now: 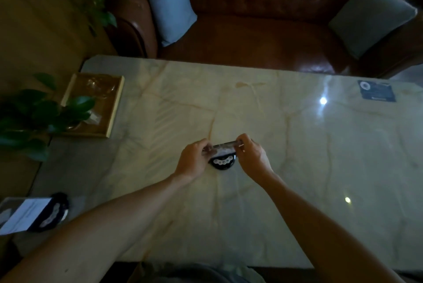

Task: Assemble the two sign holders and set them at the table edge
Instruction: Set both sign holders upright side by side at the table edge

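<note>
At the middle of the marble table point(297, 168) both my hands hold a clear acrylic sign panel point(225, 146) by its two ends. My left hand point(193, 161) pinches the left end and my right hand point(250, 155) pinches the right end. The panel stands edge-on over a black round base point(222, 163) with white markings. Whether the panel sits in the base's slot is hidden by my fingers. A second sign holder point(49, 215), with a black base and a white card, stands at the table's near left edge.
A wooden tray point(114, 108) with clear plastic wrap lies at the far left of the table, partly behind plant leaves point(34, 117). A dark blue card point(376, 90) lies flat at the far right. A brown leather sofa point(251, 37) with two pale cushions runs behind the table.
</note>
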